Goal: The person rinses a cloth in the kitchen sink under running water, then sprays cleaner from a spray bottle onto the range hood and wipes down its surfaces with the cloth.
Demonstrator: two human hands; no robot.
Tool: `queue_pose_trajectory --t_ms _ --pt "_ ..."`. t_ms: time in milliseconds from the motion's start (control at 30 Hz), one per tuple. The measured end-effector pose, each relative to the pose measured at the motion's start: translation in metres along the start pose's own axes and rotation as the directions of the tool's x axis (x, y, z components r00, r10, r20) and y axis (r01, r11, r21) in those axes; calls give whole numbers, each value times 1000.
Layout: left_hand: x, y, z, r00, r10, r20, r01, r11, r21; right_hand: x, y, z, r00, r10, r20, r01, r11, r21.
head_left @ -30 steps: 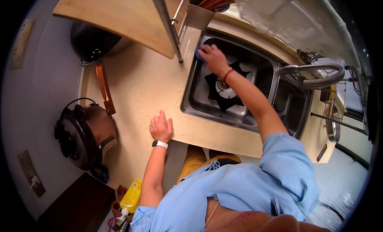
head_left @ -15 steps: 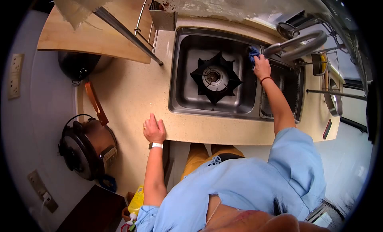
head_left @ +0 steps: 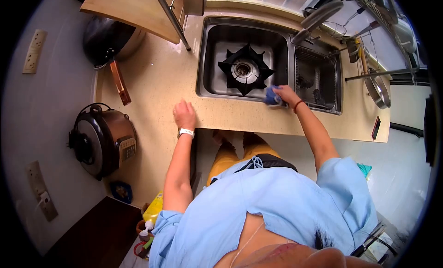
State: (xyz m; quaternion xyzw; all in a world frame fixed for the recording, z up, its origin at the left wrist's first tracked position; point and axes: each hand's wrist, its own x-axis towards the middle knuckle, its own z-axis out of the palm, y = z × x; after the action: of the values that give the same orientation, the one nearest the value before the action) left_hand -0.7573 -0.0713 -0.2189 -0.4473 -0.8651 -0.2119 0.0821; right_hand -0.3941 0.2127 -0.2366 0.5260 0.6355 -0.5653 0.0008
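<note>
My right hand [head_left: 286, 95] is closed on a blue cloth [head_left: 273, 97], which touches the front rim of the steel sink [head_left: 281, 37]. A black star-shaped burner grate [head_left: 245, 69] lies in the large basin. To the right, the smaller basin [head_left: 318, 79] holds a wire rack. My left hand [head_left: 184, 115] rests on the beige countertop [head_left: 157, 92] to the left of the sink, near the counter's front edge. Nothing shows in it, and its fingers are partly blurred.
A wok [head_left: 108, 42] and a pressure cooker [head_left: 108, 139] stand at the left. The wooden board [head_left: 134, 12] overhangs the back left. The faucet [head_left: 318, 21] rises behind the sink. A dish rack [head_left: 374, 76] and a pan [head_left: 379, 92] are at the right.
My right hand has moved with the blue cloth from the sink's left side to the back by the faucet, then to the front rim. My left hand has stayed on the counter. The camera view has shifted.
</note>
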Motion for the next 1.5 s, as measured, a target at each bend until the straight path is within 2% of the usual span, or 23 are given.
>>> queue_pose_trajectory --t_ms 33,67,100,133,200,233,300,333,367,400,467,500,533,600,700,767,800,867,900,1000,1067,1167,1500 --pt "0 15 -2 993 -65 100 80 984 -159 -9 -26 11 996 59 65 -82 881 467" --pt "1 37 -7 971 -113 209 173 938 -302 -30 -67 19 987 6 161 -116 717 687" --pt "6 62 -12 924 -135 357 314 803 -507 -41 -97 26 972 -73 224 -136 603 786" --pt "10 90 -20 858 -117 500 461 605 -649 -51 -119 32 948 -158 276 -172 475 863" --pt "17 148 -30 748 -39 663 660 152 -736 -67 -150 37 888 -222 402 -276 440 854" --pt "25 172 -43 753 -48 657 655 159 -739 -55 -142 42 862 -228 452 -306 476 824" --pt "44 215 -60 628 172 759 727 -478 -493 -74 -160 45 892 -279 355 -157 544 824" --pt "52 223 -50 631 178 755 729 -469 -498 -75 -160 37 915 -295 275 -50 594 803" --pt "55 230 -33 654 166 738 697 -511 -503 -77 -156 13 912 -266 311 -9 747 665" --pt "62 239 -21 680 156 716 661 -552 -508 -73 -148 -9 932 -287 219 95 781 618" --pt "77 265 -14 671 153 726 642 -611 -464 -39 -121 -53 959 -265 -103 280 811 513" --pt "85 273 -3 665 130 735 635 -617 -465 -17 -103 -84 936 -217 -277 311 879 362" --pt "94 282 6 663 105 741 624 -624 -470 8 -90 -122 874 -195 -444 309 930 200" --pt "117 302 18 678 29 734 605 -589 -536 59 -76 -195 509 -330 -795 139 943 -302" --pt "134 332 28 678 -50 734 579 -579 -574 91 -64 -231 471 -418 -777 69 895 -440" --pt "142 337 38 684 -53 728 590 -547 -594 106 -64 -243 673 -341 -656 -2 886 -463" --pt "145 340 42 689 -43 723 605 -515 -607 106 -69 -244 679 -343 -649 0 884 -468" --pt "148 342 49 619 -62 783 653 -513 -557 96 -76 -239 638 -323 -699 -11 904 -428" --pt "151 344 52 628 -35 777 653 -520 -551 99 -75 -235 508 -422 -751 96 894 -437" --pt "158 347 58 630 -6 776 645 -553 -527 98 -78 -241 569 -432 -699 152 891 -427" --pt "163 348 60 616 41 787 659 -573 -487 104 -76 -249 560 -480 -676 165 864 -476" --pt "168 345 66 599 83 796 671 -595 -443 103 -81 -249 576 -380 -724 79 907 -413" --pt "178 340 67 608 243 756 714 -584 -386 127 -58 -256 590 -260 -764 99 963 -252"
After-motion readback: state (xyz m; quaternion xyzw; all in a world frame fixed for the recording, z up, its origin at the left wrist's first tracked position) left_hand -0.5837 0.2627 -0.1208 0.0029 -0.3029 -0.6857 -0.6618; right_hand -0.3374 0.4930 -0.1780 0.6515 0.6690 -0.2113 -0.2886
